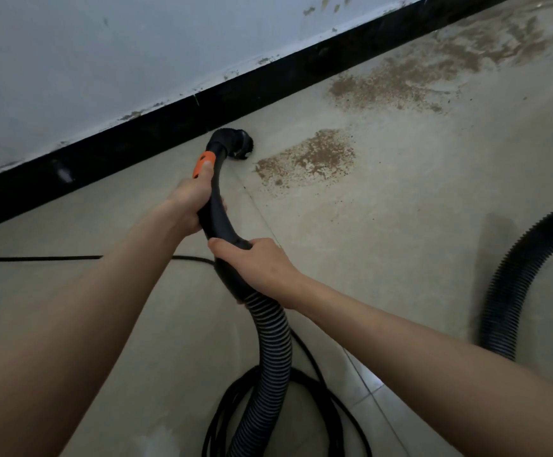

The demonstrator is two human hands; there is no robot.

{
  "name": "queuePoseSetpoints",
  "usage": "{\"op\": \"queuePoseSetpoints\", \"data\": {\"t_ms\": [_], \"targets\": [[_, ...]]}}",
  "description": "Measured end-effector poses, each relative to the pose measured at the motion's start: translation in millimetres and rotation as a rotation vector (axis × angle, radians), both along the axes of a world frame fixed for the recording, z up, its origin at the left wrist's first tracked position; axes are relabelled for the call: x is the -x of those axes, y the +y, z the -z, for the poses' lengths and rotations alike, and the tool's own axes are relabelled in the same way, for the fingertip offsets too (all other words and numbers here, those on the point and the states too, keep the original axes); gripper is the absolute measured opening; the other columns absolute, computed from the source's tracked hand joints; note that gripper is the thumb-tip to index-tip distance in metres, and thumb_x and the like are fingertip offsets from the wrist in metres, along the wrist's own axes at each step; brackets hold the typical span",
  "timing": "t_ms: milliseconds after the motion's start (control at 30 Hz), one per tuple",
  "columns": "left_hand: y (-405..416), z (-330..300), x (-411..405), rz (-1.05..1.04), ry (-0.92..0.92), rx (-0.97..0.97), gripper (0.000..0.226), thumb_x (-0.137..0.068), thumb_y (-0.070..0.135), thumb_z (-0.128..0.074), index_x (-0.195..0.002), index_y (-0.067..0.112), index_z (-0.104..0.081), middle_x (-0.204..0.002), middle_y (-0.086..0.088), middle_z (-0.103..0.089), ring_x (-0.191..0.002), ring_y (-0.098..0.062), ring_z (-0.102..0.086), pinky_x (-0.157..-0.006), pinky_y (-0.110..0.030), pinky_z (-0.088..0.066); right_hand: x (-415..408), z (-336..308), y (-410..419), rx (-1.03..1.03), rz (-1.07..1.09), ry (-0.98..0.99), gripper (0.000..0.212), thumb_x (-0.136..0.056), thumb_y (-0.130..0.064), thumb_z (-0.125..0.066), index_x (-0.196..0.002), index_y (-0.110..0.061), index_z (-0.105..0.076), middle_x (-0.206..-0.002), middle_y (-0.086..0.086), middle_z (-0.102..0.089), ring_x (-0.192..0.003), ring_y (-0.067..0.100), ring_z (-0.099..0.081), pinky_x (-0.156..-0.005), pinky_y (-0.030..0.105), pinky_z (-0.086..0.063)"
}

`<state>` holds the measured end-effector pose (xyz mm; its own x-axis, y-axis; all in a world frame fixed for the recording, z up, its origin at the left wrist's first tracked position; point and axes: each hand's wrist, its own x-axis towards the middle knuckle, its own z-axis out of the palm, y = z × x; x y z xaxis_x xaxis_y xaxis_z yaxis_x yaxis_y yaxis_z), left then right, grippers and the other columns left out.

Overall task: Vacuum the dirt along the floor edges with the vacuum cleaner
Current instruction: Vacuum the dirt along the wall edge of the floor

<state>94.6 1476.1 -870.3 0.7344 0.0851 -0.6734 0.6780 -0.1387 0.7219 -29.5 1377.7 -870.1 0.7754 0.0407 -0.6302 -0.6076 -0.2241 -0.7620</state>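
A black curved vacuum handle (217, 206) with an orange slider (203, 163) ends in a round brush nozzle (240, 144) that touches the floor beside the black skirting board (130, 143). My left hand (191, 201) grips the upper handle, thumb on the orange slider. My right hand (255, 263) grips the lower handle where the ribbed hose (268, 344) joins. A patch of brown dirt (311, 158) lies just right of the nozzle. A larger spread of dirt (433, 70) runs along the skirting farther right.
The hose loops back into view at the right (512, 291). A black power cable lies coiled on the tiles below the hose (321, 400) and trails left across the floor (38, 257). A pale wall (104, 54) rises above the skirting.
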Motion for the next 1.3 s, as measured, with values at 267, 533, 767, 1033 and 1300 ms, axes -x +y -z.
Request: {"op": "queuePoseSetpoints", "data": {"t_ms": [267,533,767,1033,1300], "targets": [[3,0,43,-0.040,0.029,0.057,0.071,-0.094,0.060,-0.040,-0.127,-0.004,-0.044,-0.074,-0.009,-0.054,-0.058,-0.020,-0.055,-0.051,-0.028,-0.049,36,-9,-9,0.101,-0.065,-0.030,0.055,-0.078,-0.064,-0.061,-0.092,-0.011,-0.068,-0.092,0.007,-0.070,-0.084,0.025,-0.069,-0.080,0.038,-0.058],[-18,-1,55,-0.022,0.023,0.099,0.067,-0.094,0.058,-0.041,-0.124,-0.001,-0.042,-0.073,-0.009,-0.052,-0.058,-0.019,-0.053,-0.052,-0.029,-0.049,50,-13,-26,0.070,-0.017,0.005,0.054,-0.072,-0.063,-0.063,-0.088,-0.012,-0.067,-0.084,0.006,-0.071,-0.075,0.024,-0.071,-0.077,0.045,-0.061],[-41,-2,50,-0.035,0.010,0.106,0.057,-0.094,0.057,-0.042,-0.114,0.004,-0.042,-0.075,-0.008,-0.051,-0.061,-0.020,-0.052,-0.061,-0.033,-0.050,44,-8,-47,0.071,0.038,-0.022,0.047,-0.072,-0.060,-0.068,-0.078,-0.014,-0.067,-0.072,0.000,-0.069,-0.060,0.016,-0.067,-0.061,0.031,-0.056],[-79,0,39,0.005,-0.030,0.083,0.050,-0.097,0.052,-0.039,-0.118,0.006,-0.040,-0.078,-0.008,-0.052,-0.063,-0.020,-0.053,-0.063,-0.033,-0.049,37,1,-76,0.011,0.148,-0.022,0.048,-0.072,-0.056,-0.073,-0.080,-0.008,-0.071,-0.073,0.006,-0.071,-0.061,0.021,-0.068,-0.066,0.042,-0.060],[-108,10,28,0.053,-0.066,0.057,0.045,-0.098,0.049,-0.039,-0.113,0.007,-0.042,-0.083,-0.007,-0.052,-0.077,-0.023,-0.054,-0.084,-0.040,-0.051,34,11,-96,0.004,0.216,-0.035,0.047,-0.072,-0.055,-0.074,-0.079,-0.009,-0.073,-0.073,0.004,-0.072,-0.062,0.019,-0.068,-0.066,0.039,-0.059]]}}
